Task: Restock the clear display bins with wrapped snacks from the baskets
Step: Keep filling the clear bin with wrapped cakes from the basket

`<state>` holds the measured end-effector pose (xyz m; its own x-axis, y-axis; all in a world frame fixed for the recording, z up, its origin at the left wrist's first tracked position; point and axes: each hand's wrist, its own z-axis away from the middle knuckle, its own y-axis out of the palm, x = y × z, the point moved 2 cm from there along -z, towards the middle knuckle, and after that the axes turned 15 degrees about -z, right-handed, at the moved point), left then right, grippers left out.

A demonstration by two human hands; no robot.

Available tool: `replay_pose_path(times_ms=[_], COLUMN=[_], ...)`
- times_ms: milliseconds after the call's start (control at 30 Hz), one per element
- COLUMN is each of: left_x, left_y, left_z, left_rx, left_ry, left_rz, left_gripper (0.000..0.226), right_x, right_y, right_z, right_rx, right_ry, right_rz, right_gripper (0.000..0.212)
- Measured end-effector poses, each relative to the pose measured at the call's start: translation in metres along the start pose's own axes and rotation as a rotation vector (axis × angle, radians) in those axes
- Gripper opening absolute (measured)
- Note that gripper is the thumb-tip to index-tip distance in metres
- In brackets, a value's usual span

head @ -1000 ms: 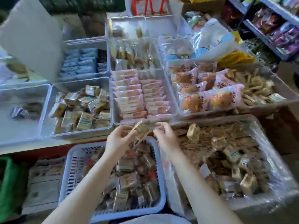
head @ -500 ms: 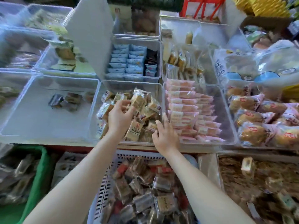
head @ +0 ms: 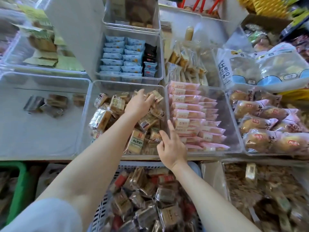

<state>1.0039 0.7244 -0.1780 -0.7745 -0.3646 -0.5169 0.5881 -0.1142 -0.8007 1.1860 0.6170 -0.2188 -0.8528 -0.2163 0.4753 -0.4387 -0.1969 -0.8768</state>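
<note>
A clear display bin (head: 86, 118) in the middle holds a heap of brown wrapped snacks (head: 102, 119). My left hand (head: 138, 105) reaches deep into it, fingers and thumb closed on a wrapped snack (head: 157, 96) at the bin's far right corner. My right hand (head: 170, 146) rests with fingers apart on the bin's front right wall and holds nothing. Below both arms stands a blue lattice basket (head: 142, 164) full of similar wrapped snacks (head: 168, 215).
Right of the middle bin is a bin of pink packets (head: 189, 113), then wrapped buns (head: 265, 131). Behind it is a bin of blue packets (head: 122, 59). At left, a clear bin (head: 41, 131) holds few snacks. A green basket (head: 20, 181) sits at bottom left, a plastic-lined tray (head: 267, 190) at bottom right.
Both hands rose from the basket to the middle bin. My left hand carried a wrapped snack up and across to the bin's far right corner. My right hand settled on the bin's front right wall.
</note>
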Motion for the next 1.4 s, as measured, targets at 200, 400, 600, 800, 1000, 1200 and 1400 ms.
replay_pose_path(times_ms=[200,400,600,800,1000,1200,1400], left_x=[0.002,-0.017,-0.095,-0.175,-0.211,-0.222,-0.204], left_y=[-0.001,0.052,0.150,0.232,0.264,0.265,0.248], left_z=[0.089,0.190,0.236,0.268,0.288,0.294,0.304], left_rx=[-0.170,-0.054,0.174,0.233,0.196,0.143,0.156], left_ry=[0.103,0.163,0.320,0.392,0.317,0.312,0.318], left_rz=[0.049,-0.030,-0.212,-0.409,-0.453,-0.382,-0.309], left_gripper=[0.038,0.021,0.032,0.027,0.021,0.018,0.021], right_x=[0.006,-0.022,-0.164,-0.298,-0.311,-0.305,-0.294], right_y=[-0.009,-0.052,-0.100,-0.134,-0.134,-0.133,-0.139], right_z=[0.002,0.058,0.154,0.202,0.176,0.160,0.160], right_rx=[0.083,-0.156,-0.370,-0.230,-0.145,-0.194,-0.203], right_ry=[0.041,0.002,0.261,0.695,0.703,0.830,0.922], right_rz=[-0.106,-0.334,-0.319,-0.377,-0.587,-0.628,-0.749], right_gripper=[0.054,0.042,0.031,0.051,0.075,0.092,0.061])
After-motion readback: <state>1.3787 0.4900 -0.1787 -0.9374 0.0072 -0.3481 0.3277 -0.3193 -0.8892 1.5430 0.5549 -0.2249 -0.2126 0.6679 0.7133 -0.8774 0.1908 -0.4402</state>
